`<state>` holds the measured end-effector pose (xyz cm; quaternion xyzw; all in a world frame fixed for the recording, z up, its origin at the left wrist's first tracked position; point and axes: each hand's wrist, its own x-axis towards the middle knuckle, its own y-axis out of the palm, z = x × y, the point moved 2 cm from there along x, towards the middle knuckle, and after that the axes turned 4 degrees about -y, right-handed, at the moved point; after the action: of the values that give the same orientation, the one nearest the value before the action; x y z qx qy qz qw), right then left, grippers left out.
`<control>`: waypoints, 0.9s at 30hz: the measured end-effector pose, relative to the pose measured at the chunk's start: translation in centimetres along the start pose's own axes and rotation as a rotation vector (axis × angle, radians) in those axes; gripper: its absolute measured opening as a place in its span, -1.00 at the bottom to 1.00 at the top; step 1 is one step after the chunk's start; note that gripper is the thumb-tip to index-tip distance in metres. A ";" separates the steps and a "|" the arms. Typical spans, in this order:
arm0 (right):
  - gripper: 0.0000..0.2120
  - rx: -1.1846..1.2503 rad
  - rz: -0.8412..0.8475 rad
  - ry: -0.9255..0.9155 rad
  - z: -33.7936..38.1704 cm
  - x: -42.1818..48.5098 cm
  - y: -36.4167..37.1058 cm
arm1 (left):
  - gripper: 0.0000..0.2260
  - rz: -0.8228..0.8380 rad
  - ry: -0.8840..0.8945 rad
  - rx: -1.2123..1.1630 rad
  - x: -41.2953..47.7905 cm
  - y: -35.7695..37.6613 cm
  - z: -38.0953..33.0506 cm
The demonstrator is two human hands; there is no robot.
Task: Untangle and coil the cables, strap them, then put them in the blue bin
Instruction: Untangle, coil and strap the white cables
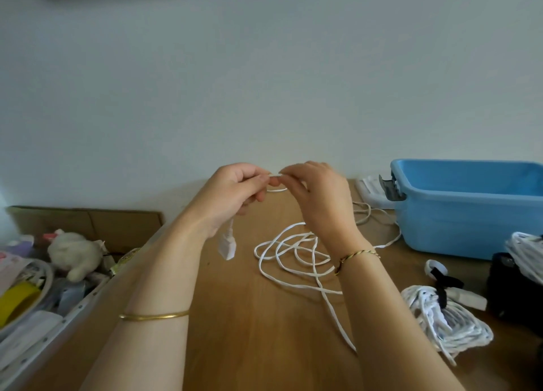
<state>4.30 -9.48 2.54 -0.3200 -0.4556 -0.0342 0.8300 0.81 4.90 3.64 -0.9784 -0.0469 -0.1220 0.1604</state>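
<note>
A flat white cable [296,252] lies in loose tangled loops on the wooden table [249,317]. Both hands are raised above the table's far edge. My left hand [232,193] pinches a stretch of this cable, and its white plug [227,245] dangles below that hand. My right hand [317,196] pinches the same stretch just to the right, fingertips almost touching the left ones. The blue bin [464,211] stands at the right back of the table; what is inside is hidden by its wall.
A coiled white cable with a black strap [440,317] lies at the right front. Another white bundle [526,255] rests on a black object at the right edge. A white power strip [371,189] sits behind the bin. Left of the table stands a drawer of clutter with a plush toy [75,252].
</note>
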 end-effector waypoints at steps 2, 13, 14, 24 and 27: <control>-0.82 0.148 -0.098 0.107 -0.7 0.0 -0.5 | -0.80 0.078 -0.046 -0.095 -0.2 0.2 0.2; -0.81 0.428 -0.190 0.443 -1.7 -0.9 0.3 | -0.80 0.576 -0.142 -0.686 -0.9 1.0 -0.1; -0.80 0.417 -0.140 0.443 -1.7 -1.0 0.6 | -0.82 0.566 -0.127 -0.783 -0.7 1.1 -0.2; -0.78 0.592 0.631 0.341 0.6 -1.9 2.6 | -0.79 -0.130 0.082 -1.063 1.3 -0.3 0.4; -0.78 0.527 0.751 0.310 1.2 -1.9 1.6 | -0.74 -0.234 0.131 -1.039 1.3 -0.1 0.5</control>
<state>2.92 -7.95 0.73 -0.2325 -0.1728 0.3372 0.8958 2.20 5.26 3.59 -0.9075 -0.0790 -0.2072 -0.3568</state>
